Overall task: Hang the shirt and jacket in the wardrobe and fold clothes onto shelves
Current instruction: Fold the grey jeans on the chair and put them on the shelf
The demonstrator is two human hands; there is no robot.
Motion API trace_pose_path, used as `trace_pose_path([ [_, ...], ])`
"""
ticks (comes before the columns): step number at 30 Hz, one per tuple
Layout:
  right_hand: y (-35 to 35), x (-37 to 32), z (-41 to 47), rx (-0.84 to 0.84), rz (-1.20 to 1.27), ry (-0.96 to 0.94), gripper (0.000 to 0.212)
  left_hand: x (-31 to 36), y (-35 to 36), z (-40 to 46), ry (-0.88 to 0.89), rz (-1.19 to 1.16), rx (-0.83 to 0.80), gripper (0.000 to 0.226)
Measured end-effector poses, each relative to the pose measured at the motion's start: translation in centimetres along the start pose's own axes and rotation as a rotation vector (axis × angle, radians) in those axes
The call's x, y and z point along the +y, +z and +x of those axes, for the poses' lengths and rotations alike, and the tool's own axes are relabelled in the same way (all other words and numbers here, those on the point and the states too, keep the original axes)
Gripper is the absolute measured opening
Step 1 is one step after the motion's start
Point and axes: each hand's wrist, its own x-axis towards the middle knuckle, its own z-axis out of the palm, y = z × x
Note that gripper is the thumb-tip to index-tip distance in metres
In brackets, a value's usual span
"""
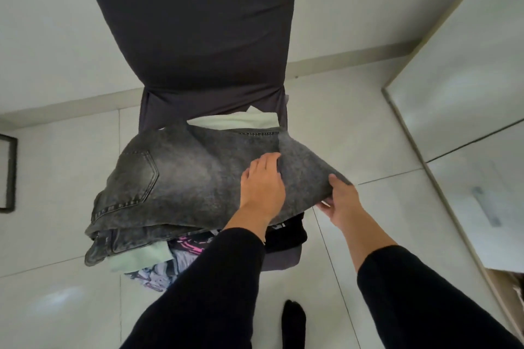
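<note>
At the far left a dark-framed panel (7, 173) stands against the wall, apart from everything else. Next comes the pile: a pair of faded grey-black denim jeans (158, 181), folded over on itself, lies on top of a heap of clothes on the seat of a dark grey fabric-covered chair (187, 22). The waistband end with its back pocket overhangs the seat's left edge, and beneath it a pale mint-green garment (136, 259) and a grey cloth with pink print (184, 246) sag toward the pale tiled floor (56, 306).

The left hand (262, 187) lies on top of the jeans near the middle with its fingers bent into a crease, pressing rather than clearly holding. Just right of it, the right hand (340, 201) has its grip closed on the jeans' right edge, thumb on top and fingers underneath, with that edge raised off the pile. A black garment (286, 231) shows under the lifted flap.

The risks, as I judge them: the overhanging left end is heavy, so pulling the right edge over could drag the whole fold off the seat, taking the loose clothes beneath with it. If the left hand's pressure eases, the denim layers may slide and the fold come out crooked. A black-socked foot (293, 323) stands close below the chair, where fallen cloth could tangle. At the right, a white wardrobe door (467, 93) stands near, well clear of the pile.
</note>
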Motion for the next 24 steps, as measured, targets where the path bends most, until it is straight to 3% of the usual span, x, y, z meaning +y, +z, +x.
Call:
trace_pose_path([
  [4, 0.4, 3.0, 0.0, -0.071, 0.133, 0.196, 0.037, -0.4, 0.5, 2.1, -0.011, 0.161, -0.122, 0.048],
  [10, 1.4, 3.9, 0.6, -0.026, 0.262, 0.182, 0.036, -0.6, -1.1, 7.7, -0.087, 0.334, -0.167, 0.055],
  [15, 0.9, 3.2, 1.6, 0.098, 0.201, 0.16, 0.044, -2.1, -1.7, 10.4, -0.065, 0.659, -0.265, 0.039],
  [17, 1.0, 3.1, 2.0, 0.12, 0.21, 0.128, 0.048, -2.7, -2.0, 10.6, -0.042, 0.623, -0.232, 0.035],
  [21, 1.5, 1.6, 2.3, 0.132, 0.322, 0.063, 0.059, -3.1, -3.1, 11.2, -0.025, 0.224, 0.145, 0.024],
  [24, 1.5, 0.6, 2.8, 0.203, 0.268, 0.099, 0.061, -3.4, -3.0, 12.4, 0.013, 0.262, -0.001, 0.027],
])
